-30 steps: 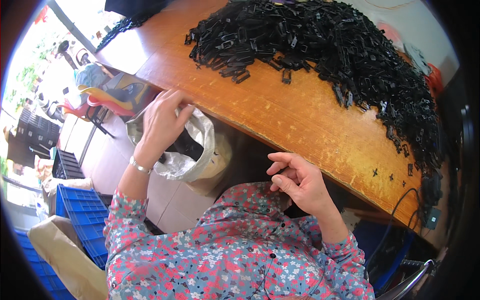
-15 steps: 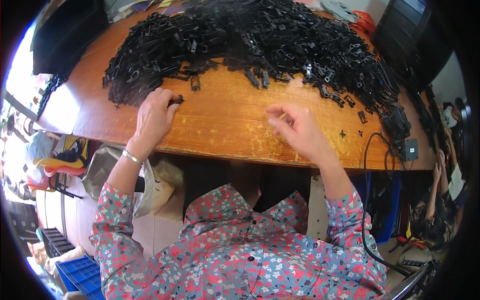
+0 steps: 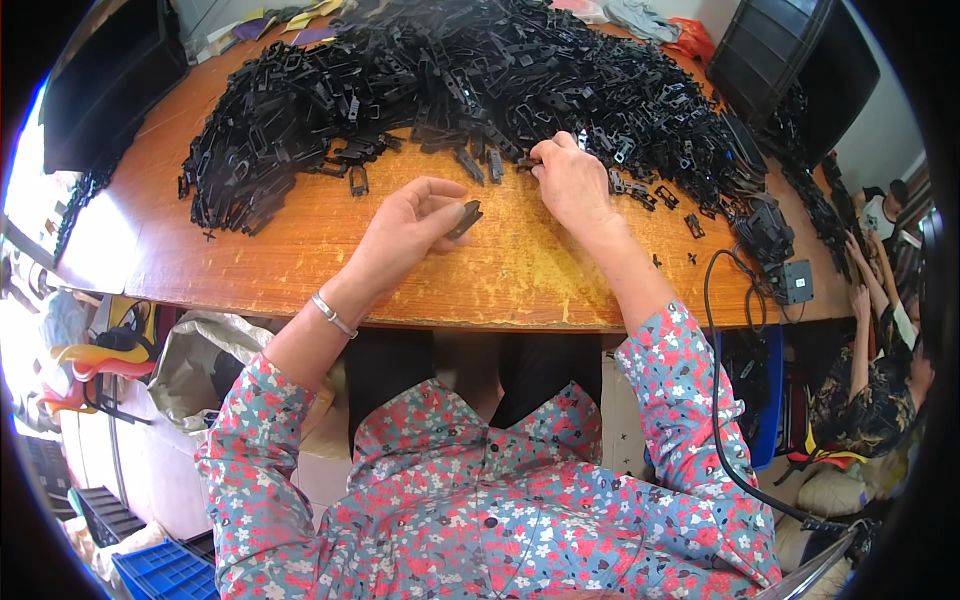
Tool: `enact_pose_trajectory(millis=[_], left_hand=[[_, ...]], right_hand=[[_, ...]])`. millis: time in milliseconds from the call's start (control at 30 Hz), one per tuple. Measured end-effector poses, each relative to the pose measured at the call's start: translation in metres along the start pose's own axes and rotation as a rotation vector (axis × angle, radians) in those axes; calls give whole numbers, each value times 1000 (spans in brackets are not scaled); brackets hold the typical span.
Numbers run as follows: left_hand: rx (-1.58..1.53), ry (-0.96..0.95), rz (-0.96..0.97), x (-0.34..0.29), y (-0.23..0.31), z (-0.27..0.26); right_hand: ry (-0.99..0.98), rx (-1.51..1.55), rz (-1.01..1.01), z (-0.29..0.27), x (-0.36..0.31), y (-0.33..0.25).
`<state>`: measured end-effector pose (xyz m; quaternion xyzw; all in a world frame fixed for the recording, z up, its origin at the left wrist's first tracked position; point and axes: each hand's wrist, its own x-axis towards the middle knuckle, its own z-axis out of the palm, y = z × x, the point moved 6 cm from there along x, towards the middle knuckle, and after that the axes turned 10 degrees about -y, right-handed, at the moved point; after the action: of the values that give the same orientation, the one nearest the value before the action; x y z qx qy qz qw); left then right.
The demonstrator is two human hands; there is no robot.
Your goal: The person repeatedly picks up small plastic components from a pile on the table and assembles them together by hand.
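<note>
Your left hand (image 3: pixel 405 232) pinches a black plastic piece (image 3: pixel 466 219) between thumb and fingers; your right hand's (image 3: pixel 578 188) curled fingertips meet the black pile's (image 3: pixel 470 85) near edge, grip unclear.

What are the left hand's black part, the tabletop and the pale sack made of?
Black part: probably plastic; dark, dull surface, though blur leaves metal possible. Tabletop: wood or wood-look laminate; glossy, orange-brown grain, worn patches. Pale sack: perhaps woven plastic; stiff, creased folds.

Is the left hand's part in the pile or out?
Out: the left hand holds the part over bare table, apart from the pile.
</note>
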<state>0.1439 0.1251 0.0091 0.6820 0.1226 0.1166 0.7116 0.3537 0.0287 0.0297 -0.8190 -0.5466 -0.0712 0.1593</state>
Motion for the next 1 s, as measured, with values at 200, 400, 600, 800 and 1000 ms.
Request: enact_pose_trajectory(millis=[200,400,600,800,1000], left_hand=[[-134,84,-126,-3,-7,-11],[-206,79,-114,-3,-7,-9],[-281,93,-98,-6,-9,-13],[-338,59,-81,-5,-12,-20],[-419,65,-56,-6,-12,-21]], right_hand=[[-98,57,-61,-3,-21,-10],[-114,125,-104,-11,-46,-27],[-253,511,-71,-11,-52,-39],[-156,198,-392,-22,-55,-63],[-275,76,-510,-15,-49,-75]])
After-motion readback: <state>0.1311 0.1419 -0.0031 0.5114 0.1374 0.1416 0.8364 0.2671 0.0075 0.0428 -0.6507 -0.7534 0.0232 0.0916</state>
